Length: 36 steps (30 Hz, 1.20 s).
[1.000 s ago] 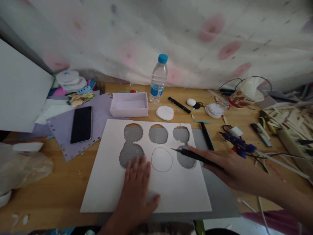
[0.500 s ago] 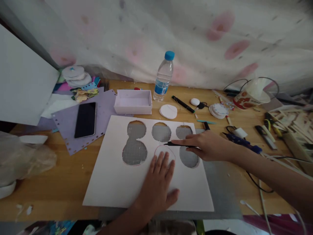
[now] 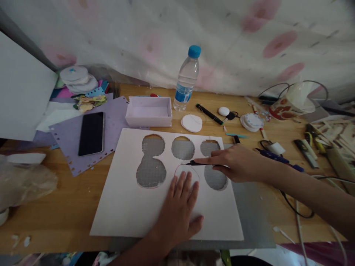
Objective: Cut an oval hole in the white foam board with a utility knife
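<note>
A white board [image 3: 119, 210] with several round holes cut through it lies on a grey cutting mat [image 3: 249, 214]. My left hand [image 3: 180, 207] rests flat on the board, fingers spread, its fingertips inside a drawn reddish circle [image 3: 179, 167]. My right hand [image 3: 235, 162] is closed around a black craft knife [image 3: 203, 163], index finger stretched along it. The knife's tip meets the board at the top edge of that circle, just beyond my left fingertips. The grey mat shows through the holes.
Behind the board stand a white box [image 3: 149, 121], a water bottle [image 3: 184, 83] and a white disc [image 3: 191, 123]. A phone [image 3: 92, 133] lies on purple paper [image 3: 66, 147] at left. At right are a blue glue gun [image 3: 274, 157], cables and a box cutter [image 3: 306, 153].
The view has shifted slightly, so the surroundings sit a little differently. Both hands and the knife stay in nearly the same place on the board.
</note>
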Each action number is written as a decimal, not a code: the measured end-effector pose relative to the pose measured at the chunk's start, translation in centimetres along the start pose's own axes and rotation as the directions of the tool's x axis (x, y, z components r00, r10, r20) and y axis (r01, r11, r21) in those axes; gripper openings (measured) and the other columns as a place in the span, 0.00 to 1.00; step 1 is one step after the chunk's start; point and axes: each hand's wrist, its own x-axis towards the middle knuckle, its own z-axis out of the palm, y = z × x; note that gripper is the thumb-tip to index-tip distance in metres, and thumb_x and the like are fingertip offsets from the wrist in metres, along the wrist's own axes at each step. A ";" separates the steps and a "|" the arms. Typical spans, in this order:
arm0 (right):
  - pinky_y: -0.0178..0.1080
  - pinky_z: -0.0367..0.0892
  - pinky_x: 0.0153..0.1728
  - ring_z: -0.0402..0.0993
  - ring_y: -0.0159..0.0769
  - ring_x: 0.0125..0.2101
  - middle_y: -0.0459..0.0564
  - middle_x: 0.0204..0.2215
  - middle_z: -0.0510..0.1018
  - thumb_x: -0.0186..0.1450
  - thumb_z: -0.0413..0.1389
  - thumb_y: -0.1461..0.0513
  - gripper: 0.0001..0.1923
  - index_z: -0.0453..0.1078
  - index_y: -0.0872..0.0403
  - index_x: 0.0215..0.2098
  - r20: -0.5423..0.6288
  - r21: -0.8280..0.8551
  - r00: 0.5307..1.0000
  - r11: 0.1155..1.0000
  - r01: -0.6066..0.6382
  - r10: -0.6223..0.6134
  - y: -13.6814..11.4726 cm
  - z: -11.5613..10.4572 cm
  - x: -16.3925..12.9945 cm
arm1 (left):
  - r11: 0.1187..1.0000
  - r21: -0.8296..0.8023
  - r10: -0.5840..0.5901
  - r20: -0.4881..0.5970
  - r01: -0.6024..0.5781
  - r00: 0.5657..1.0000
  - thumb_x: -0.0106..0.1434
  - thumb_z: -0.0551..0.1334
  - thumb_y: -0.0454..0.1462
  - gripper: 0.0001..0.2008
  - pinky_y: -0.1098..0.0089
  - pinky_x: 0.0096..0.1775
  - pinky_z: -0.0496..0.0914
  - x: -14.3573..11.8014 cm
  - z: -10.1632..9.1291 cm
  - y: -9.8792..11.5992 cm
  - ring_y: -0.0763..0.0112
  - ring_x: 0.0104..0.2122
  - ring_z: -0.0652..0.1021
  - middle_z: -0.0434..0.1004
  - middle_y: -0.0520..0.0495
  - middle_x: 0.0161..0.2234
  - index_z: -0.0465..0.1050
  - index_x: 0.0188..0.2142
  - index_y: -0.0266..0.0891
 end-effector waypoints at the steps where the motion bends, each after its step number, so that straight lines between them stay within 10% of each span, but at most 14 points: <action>1: 0.34 0.48 0.22 0.72 0.29 0.25 0.42 0.31 0.80 0.65 0.54 0.68 0.34 0.58 0.36 0.65 -0.004 -0.011 1.000 1.000 -0.004 0.004 -0.1 0.0 0.1 | 1.000 0.002 -0.002 0.001 0.002 1.000 0.67 0.52 0.55 0.40 0.47 0.65 0.38 0.0 0.0 0.0 0.43 0.69 0.42 0.35 0.32 0.71 0.45 0.69 0.33; 36: 0.39 0.74 0.37 0.82 0.43 0.41 0.54 0.49 0.81 0.68 0.50 0.68 0.31 0.53 0.51 0.69 0.001 0.224 0.946 0.922 -0.316 0.324 -4.7 3.1 -4.0 | 0.999 0.034 -0.002 -0.012 0.002 1.000 0.64 0.55 0.53 0.42 0.47 0.65 0.37 0.1 0.2 0.0 0.42 0.69 0.41 0.36 0.32 0.71 0.44 0.69 0.31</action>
